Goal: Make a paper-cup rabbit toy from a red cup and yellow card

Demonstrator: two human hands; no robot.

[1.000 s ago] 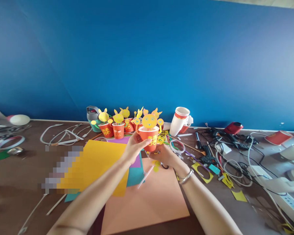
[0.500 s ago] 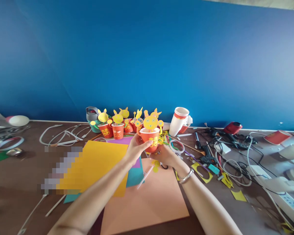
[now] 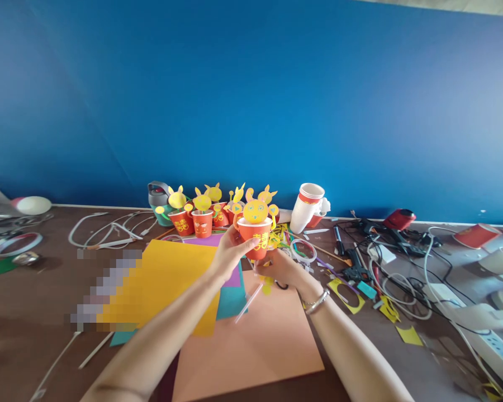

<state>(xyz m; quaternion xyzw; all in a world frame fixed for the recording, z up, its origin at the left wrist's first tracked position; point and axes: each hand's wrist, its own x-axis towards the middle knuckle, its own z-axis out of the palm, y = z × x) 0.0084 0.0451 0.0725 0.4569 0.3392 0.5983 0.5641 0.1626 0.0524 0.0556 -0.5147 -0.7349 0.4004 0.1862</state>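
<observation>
My left hand [image 3: 231, 251] is wrapped round a red paper cup [image 3: 257, 239] with gold lettering, holding it upright above the peach paper. A yellow paper animal head [image 3: 255, 211] with ears and blue-green eyes pokes out at the cup's rim, and small yellow paper arms stick out at its sides. Under the cup, my right hand [image 3: 279, 267] has its fingers closed at a thin pale straw [image 3: 256, 266] coming from the cup's base; its fingertips are partly hidden. A loose clear straw [image 3: 248, 303] lies on the peach paper [image 3: 251, 352] below.
Several similar cup figures [image 3: 202, 223] stand along the blue wall. Stacked white paper cups [image 3: 305, 209] stand behind on the right. Orange-yellow paper [image 3: 180, 279] lies left. Cables, a black glue gun [image 3: 355, 268], a white tape roll [image 3: 303, 251] and yellow scraps [image 3: 346, 296] clutter the right.
The yellow head has sunk closer to the cup's rim and its ears sit differently. A bit of straw now shows beneath the cup, by my right hand. My left hand keeps its hold.
</observation>
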